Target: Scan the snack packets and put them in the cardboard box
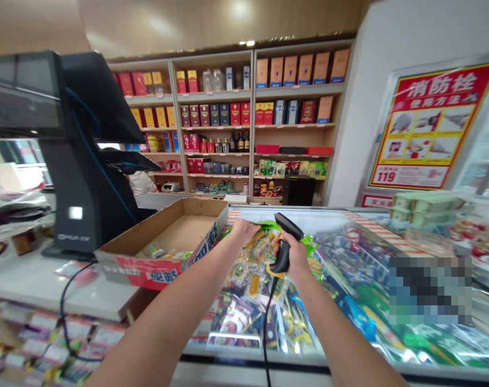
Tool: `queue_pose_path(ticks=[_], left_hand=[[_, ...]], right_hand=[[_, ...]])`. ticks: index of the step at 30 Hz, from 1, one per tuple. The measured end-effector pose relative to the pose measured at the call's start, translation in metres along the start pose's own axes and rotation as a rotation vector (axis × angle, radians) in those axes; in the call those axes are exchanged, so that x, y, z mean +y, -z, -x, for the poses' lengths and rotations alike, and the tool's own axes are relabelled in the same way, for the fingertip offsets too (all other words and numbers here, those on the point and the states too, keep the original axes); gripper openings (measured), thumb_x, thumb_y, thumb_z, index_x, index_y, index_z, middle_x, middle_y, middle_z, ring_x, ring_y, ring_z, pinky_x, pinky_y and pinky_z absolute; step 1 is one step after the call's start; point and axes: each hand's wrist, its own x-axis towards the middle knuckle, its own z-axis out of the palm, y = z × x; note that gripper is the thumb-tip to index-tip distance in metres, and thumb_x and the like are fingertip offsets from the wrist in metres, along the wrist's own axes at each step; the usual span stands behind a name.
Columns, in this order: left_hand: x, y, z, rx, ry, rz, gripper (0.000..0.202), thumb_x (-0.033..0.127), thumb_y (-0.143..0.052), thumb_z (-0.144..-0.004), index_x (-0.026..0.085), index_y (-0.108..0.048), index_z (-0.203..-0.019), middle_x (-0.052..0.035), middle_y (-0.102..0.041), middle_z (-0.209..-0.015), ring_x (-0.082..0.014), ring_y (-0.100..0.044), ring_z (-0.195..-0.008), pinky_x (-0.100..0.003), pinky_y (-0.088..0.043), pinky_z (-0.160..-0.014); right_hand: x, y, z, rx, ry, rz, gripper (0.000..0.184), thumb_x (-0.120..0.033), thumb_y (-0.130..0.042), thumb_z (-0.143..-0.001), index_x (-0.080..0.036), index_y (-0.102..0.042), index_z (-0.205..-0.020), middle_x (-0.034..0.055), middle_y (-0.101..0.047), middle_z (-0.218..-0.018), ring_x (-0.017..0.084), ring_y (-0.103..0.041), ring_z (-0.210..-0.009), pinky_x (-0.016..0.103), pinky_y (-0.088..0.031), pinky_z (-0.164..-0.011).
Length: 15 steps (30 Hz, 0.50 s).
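While a black scanner (282,258) is grasped by the curled fingers of the right hand (296,252), the left hand (245,232) is held at a green bag (267,223); whether its edge is pinched cannot be told. Beneath both hands, wrapped snacks (253,285) are spread on the glass counter (329,217), beside an open cardboard box (143,273).
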Motion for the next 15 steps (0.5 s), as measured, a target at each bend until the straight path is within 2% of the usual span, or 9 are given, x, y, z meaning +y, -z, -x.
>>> queue_pose_path(ticks=[3, 5, 7, 9, 10, 12, 13, 15], left_hand=[[0.010, 0.004, 0.017, 0.021, 0.133, -0.077, 0.022, 0.007, -0.060, -0.072, 0.011, -0.060, -0.093, -0.0189, -0.069, -0.090, -0.0291, -0.071, -0.084, -0.045, -0.059, -0.076], [0.029, 0.011, 0.032, -0.042, 0.195, -0.176, 0.017, 0.008, -0.061, -0.073, 0.010, -0.061, -0.089, -0.0199, -0.070, -0.088, -0.0279, -0.072, -0.081, -0.041, -0.059, -0.073], [0.059, 0.023, 0.044, -0.164, 0.182, -0.328, 0.014, 0.010, -0.066, -0.072, 0.010, -0.064, -0.085, -0.0190, -0.072, -0.088, -0.0262, -0.072, -0.078, -0.038, -0.059, -0.071], [0.097, 0.041, 0.051, -0.258, 0.071, -0.515, 0.018, 0.015, -0.075, -0.066, 0.011, -0.066, -0.081, -0.0171, -0.073, -0.087, -0.0250, -0.072, -0.075, -0.036, -0.058, -0.070], [0.117, 0.051, 0.052, -0.270, 0.013, -0.624, 0.021, 0.016, -0.079, -0.062, 0.011, -0.067, -0.078, -0.0159, -0.073, -0.084, -0.0238, -0.071, -0.073, -0.035, -0.057, -0.070], [0.155, 0.076, 0.051, -0.229, -0.088, -0.894, 0.023, 0.018, -0.083, -0.056, 0.012, -0.068, -0.073, -0.0124, -0.073, -0.078, -0.0207, -0.069, -0.068, -0.032, -0.055, -0.068], [0.171, 0.090, 0.050, -0.189, -0.079, -1.067, 0.024, 0.017, -0.083, -0.053, 0.013, -0.068, -0.071, -0.0108, -0.073, -0.073, -0.0203, -0.068, -0.065, -0.031, -0.054, -0.065], [0.195, 0.116, 0.047, -0.096, 0.033, -1.420, 0.023, 0.015, -0.083, -0.046, 0.013, -0.068, -0.063, -0.0085, -0.070, -0.063, -0.0211, -0.064, -0.058, -0.032, -0.051, -0.059]], right_hand=[[-0.001, -0.001, 0.000, -0.003, -0.003, -0.009, 0.024, -0.034, -0.076, -0.062, -0.022, -0.055, -0.061, -0.0033, -0.060, -0.049, 0.013, -0.052, -0.035, 0.026, -0.043, -0.034], [-0.001, -0.001, 0.000, 0.000, -0.007, -0.022, 0.024, -0.035, -0.076, -0.062, -0.021, -0.056, -0.062, -0.0034, -0.060, -0.049, 0.012, -0.051, -0.035, 0.025, -0.043, -0.033], [-0.001, -0.002, 0.001, -0.001, -0.010, -0.031, 0.024, -0.035, -0.076, -0.062, -0.020, -0.057, -0.063, -0.0033, -0.060, -0.050, 0.012, -0.052, -0.036, 0.025, -0.044, -0.034], [-0.002, -0.002, 0.002, -0.006, -0.018, -0.031, 0.024, -0.034, -0.077, -0.061, -0.020, -0.057, -0.064, -0.0029, -0.060, -0.050, 0.012, -0.052, -0.036, 0.025, -0.044, -0.034], [-0.002, -0.003, 0.002, -0.009, -0.020, -0.031, 0.024, -0.034, -0.076, -0.061, -0.019, -0.058, -0.064, -0.0027, -0.060, -0.050, 0.012, -0.052, -0.036, 0.024, -0.044, -0.034], [-0.002, -0.003, 0.003, -0.013, -0.024, -0.031, 0.024, -0.033, -0.076, -0.060, -0.019, -0.058, -0.064, -0.0023, -0.060, -0.049, 0.012, -0.052, -0.036, 0.024, -0.044, -0.034], [-0.002, -0.004, 0.003, -0.012, -0.023, -0.029, 0.024, -0.033, -0.076, -0.059, -0.018, -0.058, -0.063, -0.0020, -0.060, -0.049, 0.012, -0.052, -0.036, 0.024, -0.044, -0.034], [-0.002, -0.005, 0.005, -0.005, -0.019, -0.022, 0.023, -0.032, -0.076, -0.058, -0.018, -0.058, -0.063, -0.0012, -0.061, -0.049, 0.012, -0.052, -0.035, 0.023, -0.044, -0.033]])
